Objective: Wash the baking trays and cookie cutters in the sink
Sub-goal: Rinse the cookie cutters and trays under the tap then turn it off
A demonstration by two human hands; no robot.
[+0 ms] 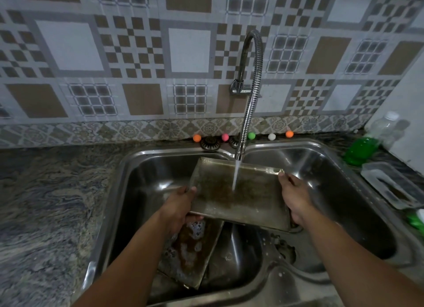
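Note:
I hold a stained metal baking tray (pixel 252 205) over the double steel sink (pixel 128 169). My left hand (pixel 179 205) grips its left edge and my right hand (pixel 296 196) grips its right edge. Water from the flexible tap (pixel 253 95) runs onto the tray's middle. Below it, a second tray (pixel 190 256) with brown residue and soap foam leans in the left basin. No cookie cutters are visible.
Behind the sink's back rim sit several small coloured balls (pixel 196 137). To the right stand a green object (pixel 361 149), a clear bottle (pixel 387 127) and a clear plastic container (pixel 390 185). Marbled countertop (pixel 46 203) lies to the left.

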